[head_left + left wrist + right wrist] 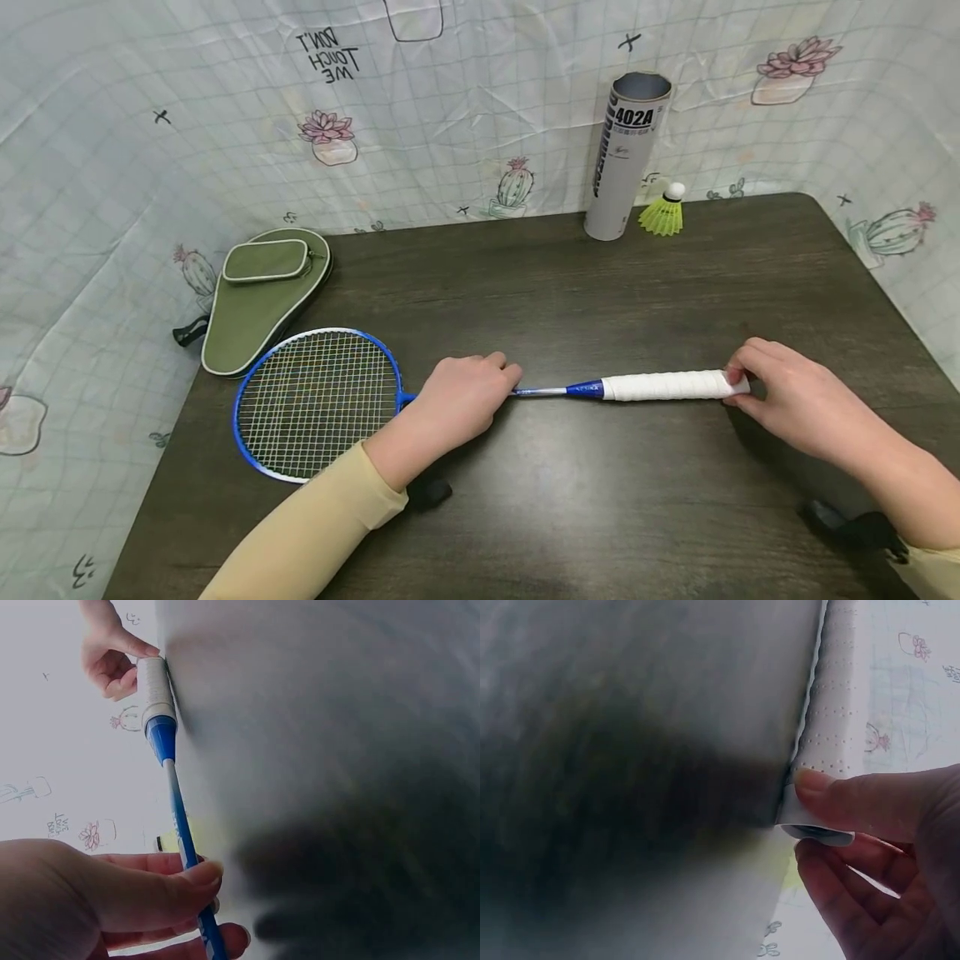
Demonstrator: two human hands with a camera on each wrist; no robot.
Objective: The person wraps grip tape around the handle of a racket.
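Observation:
A blue and white badminton racket (pixel 666 386) lies lengthwise across the dark table, its strung head to the left and its white perforated grip to the right. My left hand (pixel 467 392) pinches the blue shaft between thumb and fingers, as the left wrist view shows with the shaft (pixel 184 832) running up to the grip. At the butt end, my right hand (pixel 795 400) holds the tip of the white grip. In the right wrist view the thumb (pixel 817 782) presses on the wrap right beside the end cap.
An olive racket-shaped case (pixel 251 308) lies at the back left, close to the racket head. A white shuttlecock tube (pixel 628 158) marked 402A stands upright at the back, with a yellow shuttlecock (pixel 663 212) beside it. Patterned cloth (pixel 450 108) hangs round the table (pixel 555 500).

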